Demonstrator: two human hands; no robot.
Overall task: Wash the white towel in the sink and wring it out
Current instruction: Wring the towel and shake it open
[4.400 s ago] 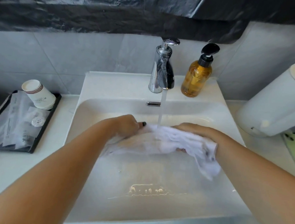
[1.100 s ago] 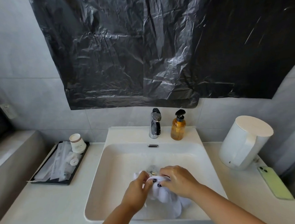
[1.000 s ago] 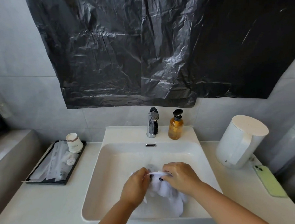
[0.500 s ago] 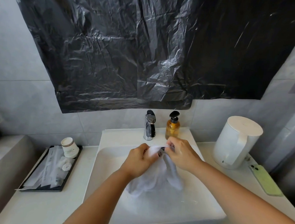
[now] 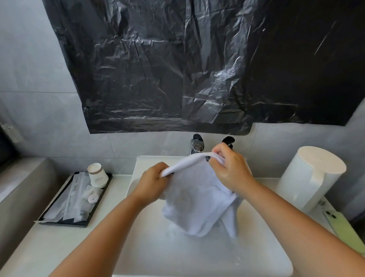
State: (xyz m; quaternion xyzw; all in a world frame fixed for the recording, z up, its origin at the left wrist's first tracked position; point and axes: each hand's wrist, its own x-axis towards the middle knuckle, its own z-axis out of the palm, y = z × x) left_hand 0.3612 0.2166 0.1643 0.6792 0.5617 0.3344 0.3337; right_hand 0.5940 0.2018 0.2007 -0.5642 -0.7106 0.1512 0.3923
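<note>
- Pinching the towel (image 5: 198, 193) along its top hem, left hand (image 5: 152, 184) and right hand (image 5: 230, 167) each have fingers curled round the fabric.
- Towel hangs clear above the sink (image 5: 193, 262).
- Advice: gather it into a rope, then twist the hands oppositely, low over the basin.
- Cup (image 5: 97, 174) print unreadable.

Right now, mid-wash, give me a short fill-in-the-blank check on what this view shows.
1. Both hands, left hand and right hand, grip the white ____ by its top edge.
2. The towel hangs above the ____.
3. The green phone lies on the counter to the ____ of the sink.

Answers: towel; sink; right
</note>
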